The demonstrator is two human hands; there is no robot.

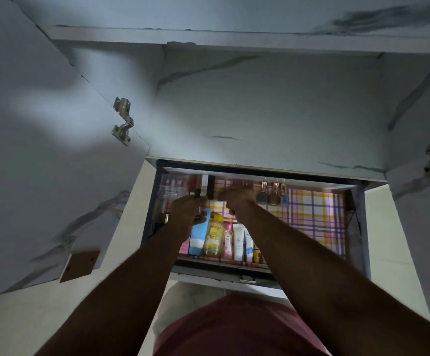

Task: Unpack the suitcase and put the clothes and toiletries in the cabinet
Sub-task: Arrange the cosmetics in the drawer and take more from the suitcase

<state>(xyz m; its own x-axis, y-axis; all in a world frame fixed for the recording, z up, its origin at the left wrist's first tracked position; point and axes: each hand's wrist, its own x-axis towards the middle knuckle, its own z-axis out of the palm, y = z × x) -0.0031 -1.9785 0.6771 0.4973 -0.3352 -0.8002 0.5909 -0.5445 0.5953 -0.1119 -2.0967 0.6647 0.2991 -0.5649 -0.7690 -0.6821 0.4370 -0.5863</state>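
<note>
While both arms reach into the open drawer point(357, 227) at frame centre, the left hand point(187, 210) curls round a small dark item, perhaps a lipstick. The right hand point(237, 200) is fisted; what it holds is unclear. Toiletry bottles point(216, 240) line the drawer's lower edge.

Honestly not much is reading clearly here. The yellow bottle point(213, 237) lying in the drawer point(311, 272) is showing a word near its cap that's looking like "Garnier", though it's blurry. The clear box point(169, 187) at the back left is carrying a few lines of white print, too small to make out. Labels on the other tubes are staying unreadable.
</note>
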